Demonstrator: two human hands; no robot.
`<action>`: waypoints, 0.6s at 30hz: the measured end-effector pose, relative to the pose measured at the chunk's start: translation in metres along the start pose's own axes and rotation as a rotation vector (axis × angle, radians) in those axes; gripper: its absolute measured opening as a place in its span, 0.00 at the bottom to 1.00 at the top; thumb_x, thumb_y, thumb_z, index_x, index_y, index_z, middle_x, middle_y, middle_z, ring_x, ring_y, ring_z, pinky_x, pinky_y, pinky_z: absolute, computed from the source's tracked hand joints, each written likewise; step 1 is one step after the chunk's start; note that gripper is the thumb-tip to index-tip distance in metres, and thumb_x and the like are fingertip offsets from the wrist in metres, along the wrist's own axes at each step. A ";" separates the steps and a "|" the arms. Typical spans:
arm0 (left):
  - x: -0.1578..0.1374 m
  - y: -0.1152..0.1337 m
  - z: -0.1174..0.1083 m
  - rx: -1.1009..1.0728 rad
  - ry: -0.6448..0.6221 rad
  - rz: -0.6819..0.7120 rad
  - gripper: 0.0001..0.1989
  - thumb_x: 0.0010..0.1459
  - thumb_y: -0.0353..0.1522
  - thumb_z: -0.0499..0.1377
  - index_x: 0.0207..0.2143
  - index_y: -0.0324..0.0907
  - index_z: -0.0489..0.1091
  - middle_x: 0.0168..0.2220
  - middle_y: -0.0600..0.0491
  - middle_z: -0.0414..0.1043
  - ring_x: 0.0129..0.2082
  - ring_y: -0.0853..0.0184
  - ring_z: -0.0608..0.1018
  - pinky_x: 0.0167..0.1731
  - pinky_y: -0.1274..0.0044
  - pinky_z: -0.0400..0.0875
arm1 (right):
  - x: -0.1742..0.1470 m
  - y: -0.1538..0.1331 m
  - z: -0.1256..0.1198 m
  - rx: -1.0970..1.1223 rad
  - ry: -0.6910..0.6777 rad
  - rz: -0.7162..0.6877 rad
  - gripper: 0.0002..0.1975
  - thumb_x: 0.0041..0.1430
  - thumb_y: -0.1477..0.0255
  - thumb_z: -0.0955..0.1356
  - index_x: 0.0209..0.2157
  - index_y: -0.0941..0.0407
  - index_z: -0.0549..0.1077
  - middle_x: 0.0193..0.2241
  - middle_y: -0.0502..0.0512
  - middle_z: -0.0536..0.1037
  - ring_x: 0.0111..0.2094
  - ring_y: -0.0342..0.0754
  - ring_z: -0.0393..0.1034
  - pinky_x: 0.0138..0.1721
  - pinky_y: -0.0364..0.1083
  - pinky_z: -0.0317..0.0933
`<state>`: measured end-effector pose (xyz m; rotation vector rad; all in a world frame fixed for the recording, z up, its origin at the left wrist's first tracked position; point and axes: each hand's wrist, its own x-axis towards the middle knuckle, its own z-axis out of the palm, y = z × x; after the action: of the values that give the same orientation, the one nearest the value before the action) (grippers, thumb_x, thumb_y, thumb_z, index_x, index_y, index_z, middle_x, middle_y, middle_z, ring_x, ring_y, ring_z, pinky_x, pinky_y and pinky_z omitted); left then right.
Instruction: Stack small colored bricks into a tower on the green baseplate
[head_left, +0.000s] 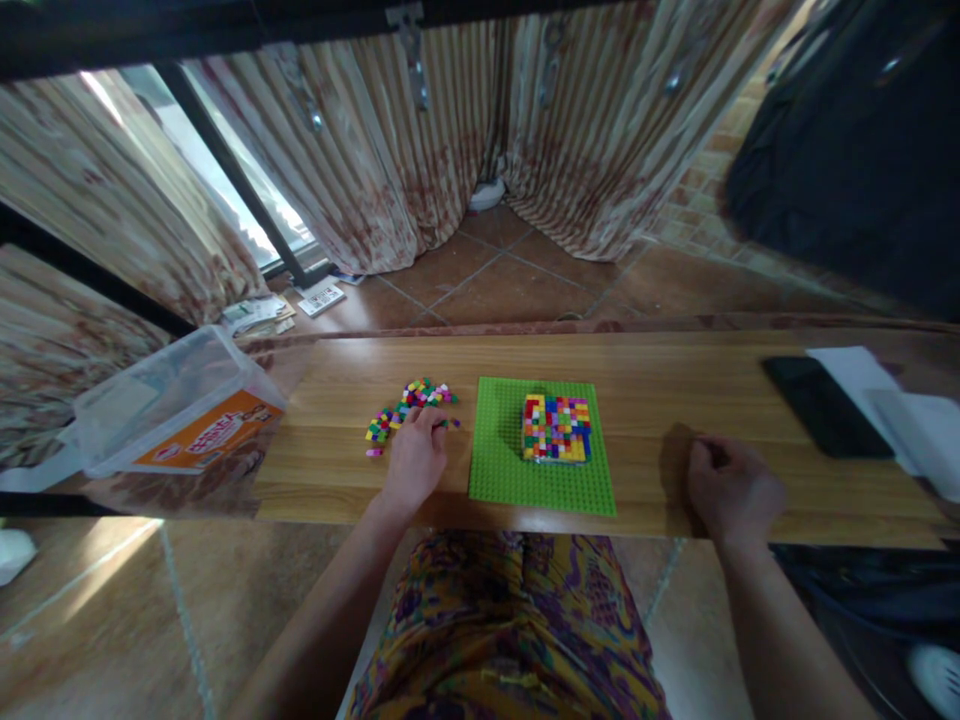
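My left hand (417,452) reaches into a loose pile of small toy bricks (424,390) of many colours, left of the baseplate. Its fingers are bent and drawn together at the pile's near right side; what is between the fingertips, if anything, is hidden. A studded green baseplate (499,480) lies in front of me and carries a squarish multicoloured block of bricks (556,428), right of the plate's middle. My right hand (733,492) rests on the table to the right of the plate, curled into a loose fist with nothing visible in it.
The narrow wooden table (645,380) runs across the view. At its left end a clear plastic tub (176,410) with an orange label lies tilted. A black phone-like slab (825,408) and white papers (862,375) lie at the right. Striped curtains (442,130) hang beyond.
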<state>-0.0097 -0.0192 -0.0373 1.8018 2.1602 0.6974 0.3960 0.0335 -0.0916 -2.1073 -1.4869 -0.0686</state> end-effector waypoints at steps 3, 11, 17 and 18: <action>-0.001 0.001 0.000 -0.021 -0.012 -0.016 0.08 0.61 0.23 0.53 0.38 0.41 0.71 0.39 0.46 0.76 0.42 0.59 0.79 0.45 0.69 0.73 | 0.001 0.000 0.000 -0.002 -0.014 0.010 0.17 0.60 0.64 0.64 0.39 0.57 0.81 0.36 0.61 0.80 0.33 0.51 0.68 0.33 0.48 0.54; -0.003 0.004 -0.001 -0.042 -0.026 -0.057 0.08 0.62 0.25 0.51 0.38 0.42 0.69 0.33 0.50 0.75 0.36 0.62 0.79 0.40 0.72 0.72 | 0.000 -0.001 -0.001 -0.019 -0.019 0.023 0.18 0.61 0.63 0.64 0.40 0.57 0.82 0.35 0.60 0.80 0.33 0.51 0.67 0.33 0.48 0.53; -0.004 0.002 -0.001 -0.018 -0.003 -0.044 0.08 0.60 0.24 0.52 0.36 0.43 0.70 0.31 0.52 0.75 0.34 0.62 0.79 0.38 0.73 0.71 | 0.000 -0.004 -0.003 -0.004 -0.039 0.048 0.17 0.60 0.63 0.64 0.40 0.57 0.81 0.36 0.60 0.80 0.33 0.51 0.67 0.35 0.49 0.56; -0.004 0.002 -0.001 -0.016 -0.001 -0.048 0.09 0.60 0.24 0.52 0.36 0.43 0.70 0.30 0.52 0.75 0.33 0.63 0.79 0.37 0.73 0.71 | 0.000 -0.004 -0.003 -0.003 -0.045 0.052 0.17 0.61 0.63 0.64 0.40 0.57 0.81 0.36 0.60 0.80 0.34 0.51 0.68 0.35 0.49 0.56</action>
<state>-0.0076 -0.0231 -0.0364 1.7360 2.1833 0.7009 0.3934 0.0328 -0.0875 -2.1616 -1.4578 -0.0039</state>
